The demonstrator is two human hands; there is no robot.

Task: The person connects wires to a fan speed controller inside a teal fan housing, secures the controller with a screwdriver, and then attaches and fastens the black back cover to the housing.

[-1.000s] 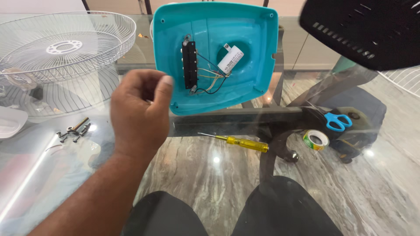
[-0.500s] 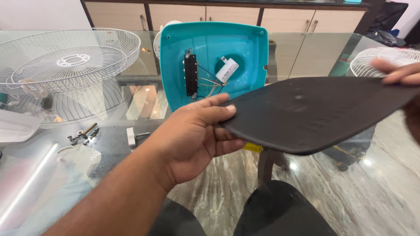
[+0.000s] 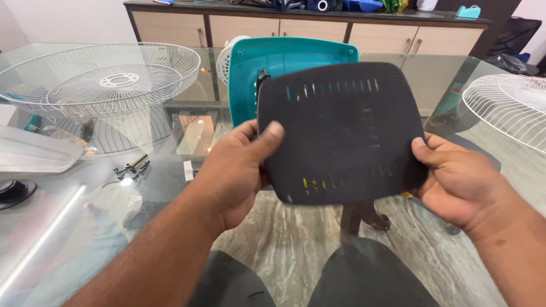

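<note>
Black slotted cover [image 3: 341,131] held between left hand [image 3: 236,170] and right hand [image 3: 458,179].

The room is bright and evenly lit. White glare streaks the glass table [image 3: 68,227] left of the black cover [image 3: 341,133], whose slots glow. Edges bend slightly; focus is sharp.

I see glass table [image 3: 187,133]: teal fan base [image 3: 244,79] standing mid-table; wire guard [image 3: 96,79] left of it, screws [image 3: 132,167] below-left, second guard [image 3: 506,108] right.
</note>
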